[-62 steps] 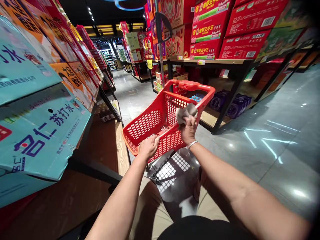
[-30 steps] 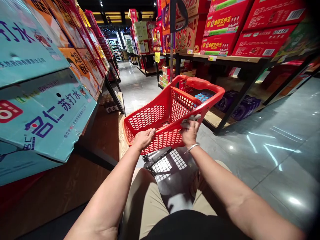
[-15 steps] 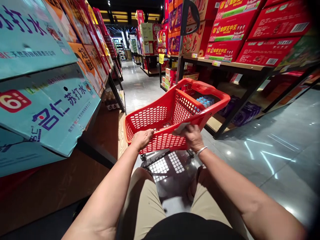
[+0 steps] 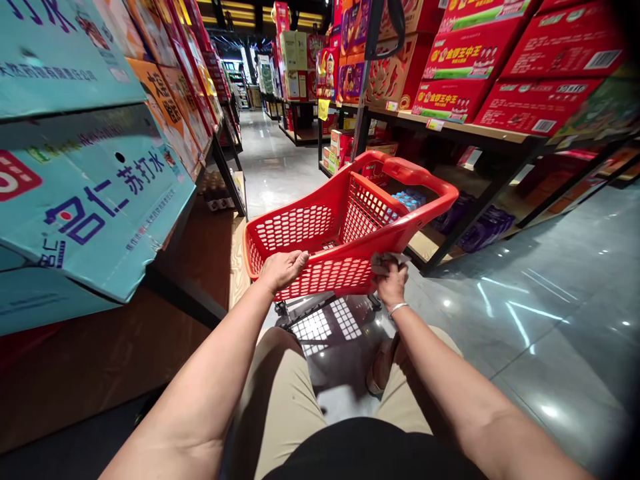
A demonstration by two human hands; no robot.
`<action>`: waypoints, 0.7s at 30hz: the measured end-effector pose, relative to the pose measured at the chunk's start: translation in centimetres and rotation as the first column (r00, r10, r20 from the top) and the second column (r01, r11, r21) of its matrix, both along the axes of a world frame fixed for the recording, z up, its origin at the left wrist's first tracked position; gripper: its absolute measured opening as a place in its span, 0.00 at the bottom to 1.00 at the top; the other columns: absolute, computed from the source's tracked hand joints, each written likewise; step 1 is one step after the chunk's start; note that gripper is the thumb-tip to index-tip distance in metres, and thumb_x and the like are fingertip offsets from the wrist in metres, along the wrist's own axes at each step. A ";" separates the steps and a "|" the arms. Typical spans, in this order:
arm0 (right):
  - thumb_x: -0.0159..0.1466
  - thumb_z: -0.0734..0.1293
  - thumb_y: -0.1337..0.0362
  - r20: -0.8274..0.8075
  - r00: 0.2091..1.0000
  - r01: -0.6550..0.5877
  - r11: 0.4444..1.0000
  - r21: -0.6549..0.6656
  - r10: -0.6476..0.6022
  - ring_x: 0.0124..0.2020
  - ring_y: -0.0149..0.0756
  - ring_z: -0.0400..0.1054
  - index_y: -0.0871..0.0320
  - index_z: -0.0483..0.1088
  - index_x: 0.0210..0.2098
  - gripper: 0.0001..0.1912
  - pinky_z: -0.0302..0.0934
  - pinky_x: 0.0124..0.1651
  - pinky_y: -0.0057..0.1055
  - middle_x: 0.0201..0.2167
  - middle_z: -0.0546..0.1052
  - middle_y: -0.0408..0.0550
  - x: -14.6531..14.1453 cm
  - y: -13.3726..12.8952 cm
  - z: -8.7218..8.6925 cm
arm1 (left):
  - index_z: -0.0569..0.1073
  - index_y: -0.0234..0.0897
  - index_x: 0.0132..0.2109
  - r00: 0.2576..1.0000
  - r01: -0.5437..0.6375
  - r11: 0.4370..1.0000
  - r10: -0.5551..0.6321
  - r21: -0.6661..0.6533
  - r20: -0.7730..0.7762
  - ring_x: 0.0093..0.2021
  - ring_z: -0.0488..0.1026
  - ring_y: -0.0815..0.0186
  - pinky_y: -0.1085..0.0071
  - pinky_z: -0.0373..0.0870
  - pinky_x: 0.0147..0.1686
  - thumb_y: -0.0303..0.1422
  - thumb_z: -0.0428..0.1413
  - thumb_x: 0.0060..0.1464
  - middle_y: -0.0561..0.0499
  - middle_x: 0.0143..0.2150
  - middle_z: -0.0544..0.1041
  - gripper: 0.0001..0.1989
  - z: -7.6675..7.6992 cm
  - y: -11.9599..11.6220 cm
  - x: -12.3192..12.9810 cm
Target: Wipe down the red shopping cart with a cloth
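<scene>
A red plastic shopping cart (image 4: pixel 320 223) with perforated sides stands sideways in front of my legs, its handle end at the right. My left hand (image 4: pixel 284 270) is closed over the near top rim, thumb lying along the edge. A greyish cloth (image 4: pixel 384 263) is bunched in my right hand (image 4: pixel 393 283), which presses it to the cart's near side wall, below the handle end. Part of the cloth sticks out past the fingers to the right. My right wrist wears a light bracelet.
Light-blue cartons (image 4: pixel 95 193) are stacked on the shelf close at my left. Red boxes (image 4: pixel 450 100) fill a wooden shelf (image 4: pixel 480 133) at the right, with purple packs (image 4: pixel 485 227) beneath. An aisle (image 4: pixel 265 160) runs ahead between displays.
My right hand and the cloth have moved from near the top rim down and rightward along the cart's side. My left hand stays on the rim. The view has shifted slightly.
</scene>
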State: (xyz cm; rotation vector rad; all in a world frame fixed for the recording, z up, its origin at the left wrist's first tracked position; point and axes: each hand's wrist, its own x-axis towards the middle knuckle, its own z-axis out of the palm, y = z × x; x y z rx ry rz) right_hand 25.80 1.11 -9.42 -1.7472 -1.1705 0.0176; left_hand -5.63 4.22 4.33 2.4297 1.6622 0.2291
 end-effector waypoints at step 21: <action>0.46 0.70 0.67 -0.427 0.880 -0.189 0.978 0.082 0.206 0.55 0.46 0.64 0.55 0.72 0.41 0.20 0.60 0.62 0.47 0.52 0.70 0.51 -4.4 -0.7 0.0 | 0.75 0.55 0.56 0.999 -0.036 0.999 0.037 -0.018 0.038 0.50 0.78 0.56 0.67 0.68 0.43 0.51 0.41 0.66 0.54 0.51 0.82 0.24 -0.2 -0.5 0.0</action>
